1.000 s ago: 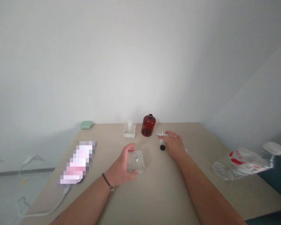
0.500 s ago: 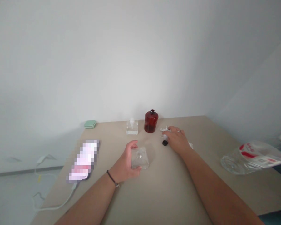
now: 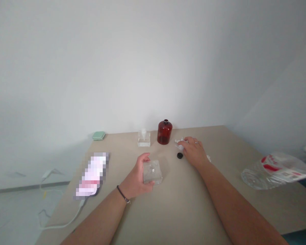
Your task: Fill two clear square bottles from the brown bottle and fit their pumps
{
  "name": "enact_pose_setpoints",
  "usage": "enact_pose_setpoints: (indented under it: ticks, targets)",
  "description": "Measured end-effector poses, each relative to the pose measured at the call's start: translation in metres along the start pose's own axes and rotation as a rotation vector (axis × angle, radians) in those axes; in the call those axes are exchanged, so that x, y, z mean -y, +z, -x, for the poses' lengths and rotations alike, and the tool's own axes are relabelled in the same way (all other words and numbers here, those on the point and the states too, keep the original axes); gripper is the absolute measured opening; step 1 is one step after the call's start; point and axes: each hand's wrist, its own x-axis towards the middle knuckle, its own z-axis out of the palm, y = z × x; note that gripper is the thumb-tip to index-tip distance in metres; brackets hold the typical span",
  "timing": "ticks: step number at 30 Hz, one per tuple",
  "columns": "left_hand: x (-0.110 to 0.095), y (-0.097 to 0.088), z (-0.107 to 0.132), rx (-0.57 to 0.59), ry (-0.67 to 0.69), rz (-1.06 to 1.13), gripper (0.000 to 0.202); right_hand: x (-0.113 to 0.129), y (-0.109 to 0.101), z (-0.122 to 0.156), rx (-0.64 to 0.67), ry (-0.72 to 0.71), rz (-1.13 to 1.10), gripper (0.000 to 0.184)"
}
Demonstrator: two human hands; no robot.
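My left hand [image 3: 139, 175] holds a clear, square glass block [image 3: 152, 172], its fingers and thumb at the block's edges, just above the beige table [image 3: 183, 207]. My right hand [image 3: 195, 153] lies with its fingertips on a small white crumpled piece [image 3: 180, 144], and another white bit [image 3: 208, 158] pokes out beyond the palm. A round black cap [image 3: 180, 155] sits on the table just left of my right hand. Whether my right hand grips the white piece is hard to tell.
At the far edge stand a dark amber glass bottle [image 3: 164, 132] and a clear block with a white funnel-like part [image 3: 143, 139]. A green compact case [image 3: 98, 135] lies at the far left corner. A blurred-out flat item [image 3: 91, 176] with a white cable [image 3: 66, 223] lies left; a clear plastic bottle [image 3: 275, 171] lies right.
My view has swung left and up, shifting the table in the frame. My right hand has drawn slightly right, leaving the black cap uncovered. My left hand still has the block.
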Motion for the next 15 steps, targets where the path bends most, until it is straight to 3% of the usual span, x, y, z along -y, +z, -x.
enact_pose_setpoints:
  ticks: [6,9,13,15]
  targets:
    - [-0.001,0.000,-0.001,0.008,0.006,0.006,0.092,0.000,-0.007,0.001,-0.048,0.014,-0.028,0.036]
    - [-0.002,0.000,-0.001,0.004,0.003,0.004,0.093,0.000,-0.021,0.005,-0.162,0.058,-0.097,0.027]
    - [-0.001,0.001,0.000,0.008,0.002,0.009,0.093,0.009,-0.060,0.018,-0.445,0.157,-0.402,0.026]
    - [0.000,0.001,0.000,0.004,0.000,0.010,0.094,0.019,-0.079,0.025,-0.456,0.198,-0.674,0.032]
